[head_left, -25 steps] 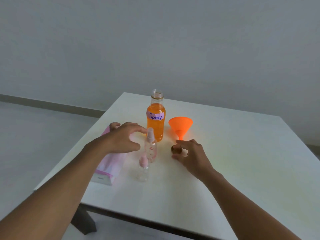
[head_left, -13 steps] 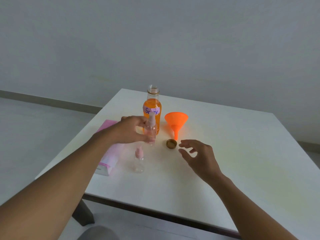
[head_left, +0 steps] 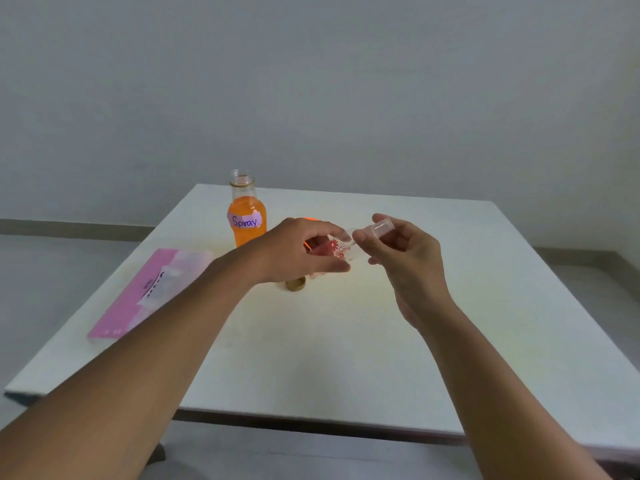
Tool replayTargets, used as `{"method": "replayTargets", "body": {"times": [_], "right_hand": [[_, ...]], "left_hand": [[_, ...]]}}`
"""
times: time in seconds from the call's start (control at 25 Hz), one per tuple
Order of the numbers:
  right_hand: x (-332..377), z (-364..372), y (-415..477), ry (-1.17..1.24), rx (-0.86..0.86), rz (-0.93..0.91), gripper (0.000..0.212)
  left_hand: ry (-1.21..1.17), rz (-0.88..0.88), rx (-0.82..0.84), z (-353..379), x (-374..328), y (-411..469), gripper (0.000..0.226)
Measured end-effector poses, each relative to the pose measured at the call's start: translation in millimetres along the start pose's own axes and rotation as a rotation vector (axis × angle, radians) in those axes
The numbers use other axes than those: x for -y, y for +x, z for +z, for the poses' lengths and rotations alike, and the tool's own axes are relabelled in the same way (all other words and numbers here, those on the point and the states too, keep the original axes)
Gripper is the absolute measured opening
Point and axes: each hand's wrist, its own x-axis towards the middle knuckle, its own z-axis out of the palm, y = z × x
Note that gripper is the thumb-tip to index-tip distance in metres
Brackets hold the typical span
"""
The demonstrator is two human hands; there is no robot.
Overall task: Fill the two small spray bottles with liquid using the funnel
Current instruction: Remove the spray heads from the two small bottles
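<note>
Now left hand point(head_left: 294, 249) grips spray bottle point(head_left: 337, 249) tilted near-horizontal, top pointing right; right hand point(head_left: 398, 251) pinches clear cap point(head_left: 379, 226).

Table point(head_left: 346, 358) bare near edge; orange bottle point(head_left: 246, 220), pink pack point(head_left: 152, 289) block left.

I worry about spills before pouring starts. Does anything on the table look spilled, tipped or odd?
No spill shows. The orange bottle stands upright and uncapped, its gold cap lying on the table. The small spray bottle is tilted only because the left hand and right hand hold it.
</note>
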Motion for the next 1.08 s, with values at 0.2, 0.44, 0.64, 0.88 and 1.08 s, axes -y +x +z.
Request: {"method": "replayTargets", "body": {"times": [0.2,0.44,0.64,0.88,1.08], "right_hand": [[-21.0,-46.2,-10.7,0.024,0.051,0.043,0.009],[-29.0,-75.2,-15.0,0.029,0.334,0.001,0.029],[-36.9,-87.5,-2.1,0.035,0.400,0.061,0.045],[-34.9,-75.6,-0.9,-0.151,0.292,0.080,0.025],[-37.5,-64.2,-3.4,-0.347,0.121,0.009,0.045]], "left_hand": [[-0.156,0.011,0.009,66.1,-3.0,-7.0,0.035],[-0.500,-0.008,0.070,103.9,-2.9,-30.3,0.030],[-0.473,-0.027,0.031,104.3,3.5,-22.8,0.043],[-0.368,-0.052,-0.028,113.9,17.3,-14.0,0.041],[-0.331,-0.022,-0.088,120.5,13.6,-10.8,0.042]]}}
